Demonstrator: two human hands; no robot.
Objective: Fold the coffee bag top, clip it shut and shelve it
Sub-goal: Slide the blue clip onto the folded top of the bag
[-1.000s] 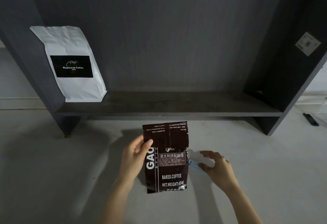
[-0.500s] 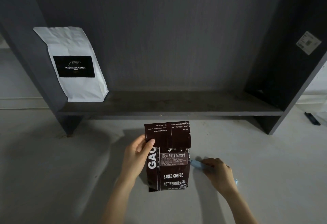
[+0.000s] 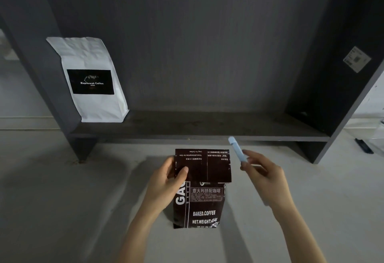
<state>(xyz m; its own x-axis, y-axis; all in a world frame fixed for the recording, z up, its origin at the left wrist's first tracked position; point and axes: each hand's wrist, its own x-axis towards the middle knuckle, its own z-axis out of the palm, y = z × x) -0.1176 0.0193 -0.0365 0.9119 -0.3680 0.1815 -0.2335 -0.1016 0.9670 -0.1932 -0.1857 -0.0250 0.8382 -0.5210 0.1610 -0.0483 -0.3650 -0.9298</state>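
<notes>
A dark brown coffee bag [image 3: 204, 204] stands upright on the pale floor, its top folded down over the front. My left hand [image 3: 166, 181] grips the bag's left side, thumb pressing the folded flap. My right hand [image 3: 264, 175] hovers just right of the bag's top and holds a long light-blue clip [image 3: 236, 149], which points up and left, apart from the bag. Behind stands a dark grey shelf [image 3: 207, 126].
A white coffee bag [image 3: 91, 79] with a black label leans in the shelf's left corner. The rest of the shelf board is bare. A white sticker [image 3: 356, 60] sits on the right side panel. A dark small object [image 3: 363, 146] lies on the floor at far right.
My right hand picked the blue clip up from the floor beside the bag and raised it to the level of the folded top. My left hand kept hold of the bag.
</notes>
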